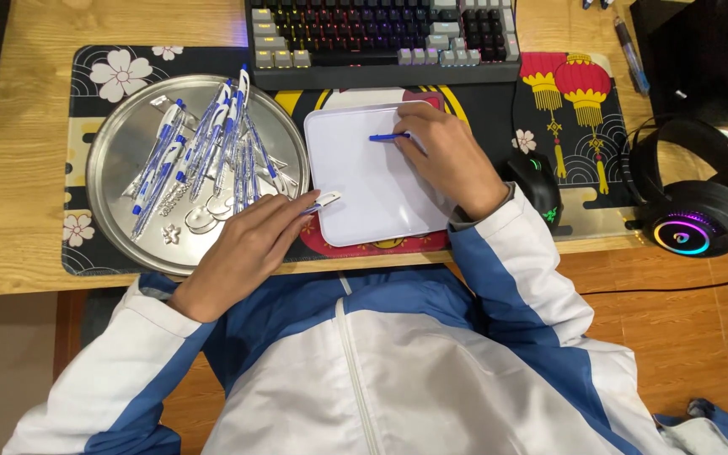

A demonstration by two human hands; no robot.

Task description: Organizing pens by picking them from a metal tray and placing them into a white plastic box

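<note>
Left hand lies palm down at the near rim of the round metal tray, fingers curled narrow, pinching a small white and blue pen part that points out over the left edge of the white rectangular tray. Right hand reaches across the white tray from the right, wrist bent inward, fingers closed on a short blue pen piece held just above or on the tray's upper area; contact with the surface cannot be confirmed from this view.

Containers: the metal tray carries a heap of blue and white ballpoint pens, lying roughly parallel and leaning toward its upper right, with loose springs and small metal parts near its lower middle. The white tray holds nothing beyond the two pieces in hand.

Both trays sit side by side on a dark patterned desk mat on the wooden bench. A backlit keyboard stands beyond the trays. A black mouse lies just right of the right wrist, and a headset further right.
</note>
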